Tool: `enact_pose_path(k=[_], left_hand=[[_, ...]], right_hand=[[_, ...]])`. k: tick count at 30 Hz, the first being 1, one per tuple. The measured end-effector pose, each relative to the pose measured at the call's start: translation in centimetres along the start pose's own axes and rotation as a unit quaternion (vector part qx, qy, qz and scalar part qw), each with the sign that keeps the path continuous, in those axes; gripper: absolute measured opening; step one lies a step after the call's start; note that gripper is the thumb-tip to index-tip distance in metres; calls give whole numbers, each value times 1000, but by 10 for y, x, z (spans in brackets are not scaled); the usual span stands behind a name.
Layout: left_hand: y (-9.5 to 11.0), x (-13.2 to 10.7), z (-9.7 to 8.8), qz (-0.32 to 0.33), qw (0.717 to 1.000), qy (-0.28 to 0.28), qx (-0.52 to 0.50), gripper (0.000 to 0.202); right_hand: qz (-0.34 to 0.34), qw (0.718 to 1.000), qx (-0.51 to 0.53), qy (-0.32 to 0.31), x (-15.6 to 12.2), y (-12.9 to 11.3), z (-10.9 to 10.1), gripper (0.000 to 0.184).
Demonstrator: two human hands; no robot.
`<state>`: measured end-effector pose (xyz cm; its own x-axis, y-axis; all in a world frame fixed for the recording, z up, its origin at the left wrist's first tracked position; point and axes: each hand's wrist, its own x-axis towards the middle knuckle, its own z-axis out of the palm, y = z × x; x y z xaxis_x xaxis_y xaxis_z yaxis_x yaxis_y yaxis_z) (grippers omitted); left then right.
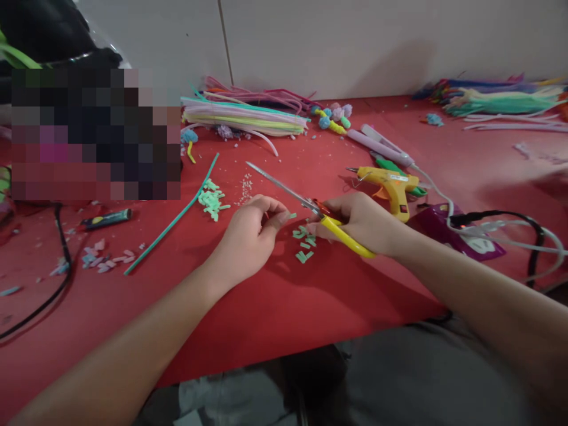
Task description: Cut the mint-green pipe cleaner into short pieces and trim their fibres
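Observation:
My right hand [361,222] grips yellow-handled scissors [306,204], their blades pointing up and left over the red table [275,307]. My left hand [252,234] is pinched shut on a small green piece [291,215] right beside the scissors. Several short green cut pieces [305,242] lie on the table between and below both hands. A small pile of similar green bits [212,200] sits to the left, next to a long green pipe cleaner [173,220].
A yellow glue gun [390,184] and a purple tool [379,147] with cords lie to the right. Bundles of coloured pipe cleaners [244,112] lie along the back wall, more at far right [497,100]. A black cable [62,266] crosses the left side.

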<state>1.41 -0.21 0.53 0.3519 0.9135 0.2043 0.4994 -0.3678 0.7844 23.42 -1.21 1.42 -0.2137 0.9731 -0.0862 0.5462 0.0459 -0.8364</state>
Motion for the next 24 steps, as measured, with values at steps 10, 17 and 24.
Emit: enact_pose_path(k=[10, 17, 24], left_hand=[[3, -7, 5, 53, 998, -35, 15, 11], [3, -4, -4, 70, 997, -2, 17, 13], [5, -4, -6, 91, 996, -18, 3, 7]], right_hand=[[17, 998, 50, -43, -6, -15, 2, 46], [6, 996, 87, -34, -7, -19, 6, 47], [12, 988, 149, -29, -8, -19, 6, 43]])
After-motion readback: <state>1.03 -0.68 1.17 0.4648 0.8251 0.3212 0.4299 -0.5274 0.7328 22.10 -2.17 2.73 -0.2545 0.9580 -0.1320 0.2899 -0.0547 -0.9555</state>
